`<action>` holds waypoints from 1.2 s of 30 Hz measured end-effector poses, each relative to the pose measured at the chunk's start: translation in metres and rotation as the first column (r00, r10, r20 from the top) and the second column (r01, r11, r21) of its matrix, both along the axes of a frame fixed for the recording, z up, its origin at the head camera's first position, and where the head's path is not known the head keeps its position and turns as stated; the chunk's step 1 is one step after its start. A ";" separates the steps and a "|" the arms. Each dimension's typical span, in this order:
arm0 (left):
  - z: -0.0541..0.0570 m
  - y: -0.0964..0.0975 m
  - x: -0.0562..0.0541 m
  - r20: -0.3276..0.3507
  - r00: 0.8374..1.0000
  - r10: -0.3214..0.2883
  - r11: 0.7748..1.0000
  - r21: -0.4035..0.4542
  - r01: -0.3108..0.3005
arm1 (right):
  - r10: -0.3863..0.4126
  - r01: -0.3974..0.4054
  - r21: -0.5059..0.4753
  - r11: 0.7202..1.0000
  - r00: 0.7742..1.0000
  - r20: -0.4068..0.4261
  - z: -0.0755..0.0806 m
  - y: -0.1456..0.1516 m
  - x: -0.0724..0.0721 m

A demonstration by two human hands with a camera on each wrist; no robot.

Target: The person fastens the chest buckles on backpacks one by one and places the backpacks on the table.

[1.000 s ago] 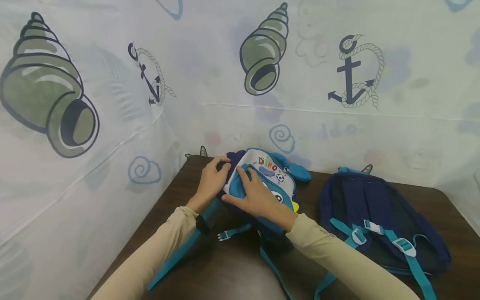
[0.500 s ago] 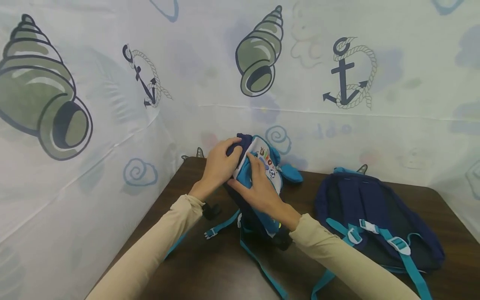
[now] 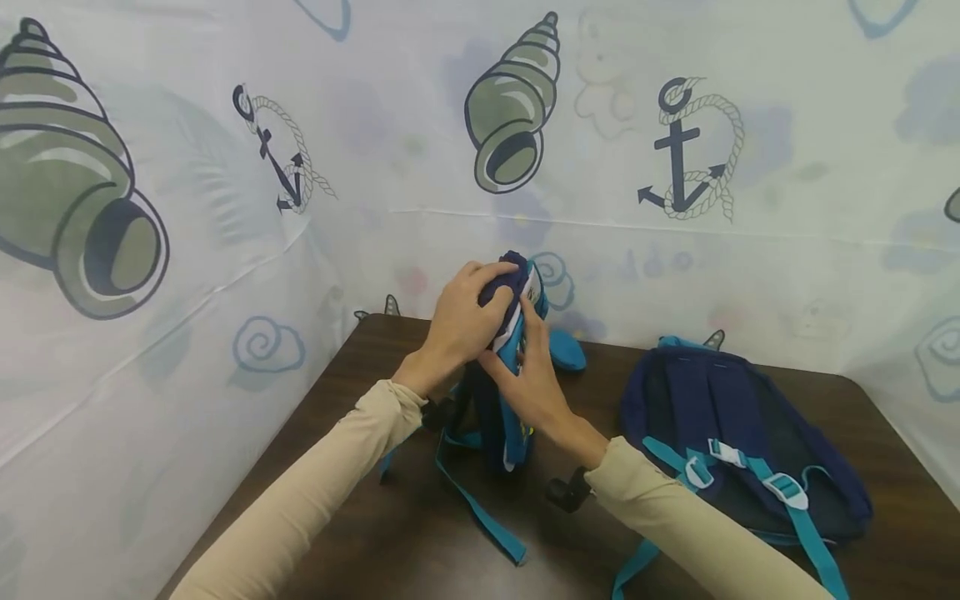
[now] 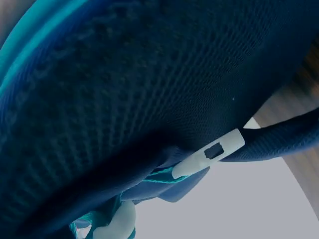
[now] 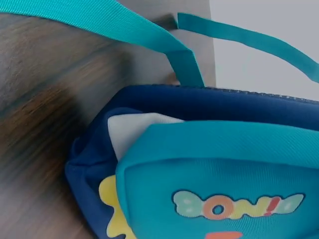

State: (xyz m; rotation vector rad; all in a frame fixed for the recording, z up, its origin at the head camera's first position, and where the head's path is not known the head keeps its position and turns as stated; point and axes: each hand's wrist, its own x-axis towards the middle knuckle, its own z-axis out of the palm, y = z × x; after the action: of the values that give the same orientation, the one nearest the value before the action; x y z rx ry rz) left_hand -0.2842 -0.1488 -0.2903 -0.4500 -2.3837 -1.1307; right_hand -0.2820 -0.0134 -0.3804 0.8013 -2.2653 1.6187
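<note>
A small navy and blue children's backpack (image 3: 512, 433) stands upright on the table, turned so that its side faces me. My left hand (image 3: 459, 317) grips its upper left part, fingers over the navy top. On the front side my right hand (image 3: 534, 383) holds the blue panel between thumb and fingers. Dark mesh (image 4: 199, 74) of the backpack fills the left wrist view, with a white plastic strap buckle (image 4: 214, 152) below it. In the right wrist view, a teal front pocket (image 5: 209, 144) carries coloured lettering, beside a yellow scalloped trim (image 5: 114, 209). Neither hand shows in the wrist views.
Another navy backpack (image 3: 742, 433) lies to the right, its teal straps and white buckles upward. A teal strap (image 3: 487, 521) trails over the dark wooden table (image 3: 420, 533). Behind the table hangs a patterned white cloth (image 3: 420, 150). A black device (image 3: 567, 492) sits at the right wrist.
The held backpack has been raised from leaning back to upright and turned, so its printed front now faces right. Both hands have moved right and slightly up with it.
</note>
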 end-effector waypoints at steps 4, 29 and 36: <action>-0.001 0.004 0.000 0.008 1.000 -0.003 1.000 -0.010 0.003 | 0.019 -0.019 0.033 0.999 0.999 0.027 0.002 0.009 -0.001; -0.009 0.006 -0.001 0.176 0.951 -0.255 0.959 0.174 0.225 | 0.277 0.081 0.874 0.478 0.931 -0.238 0.142 0.036 -0.005; -0.016 -0.008 0.002 0.260 0.917 -0.302 0.944 0.218 0.248 | 0.223 0.031 0.888 0.458 0.963 -0.149 0.141 0.027 -0.014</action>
State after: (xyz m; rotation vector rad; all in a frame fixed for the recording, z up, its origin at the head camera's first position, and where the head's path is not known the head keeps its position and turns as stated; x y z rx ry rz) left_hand -0.2826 -0.1566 -0.3059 -0.6092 -2.4854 -1.6272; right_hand -0.2956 0.0138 -0.2396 1.2598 -2.8209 0.1245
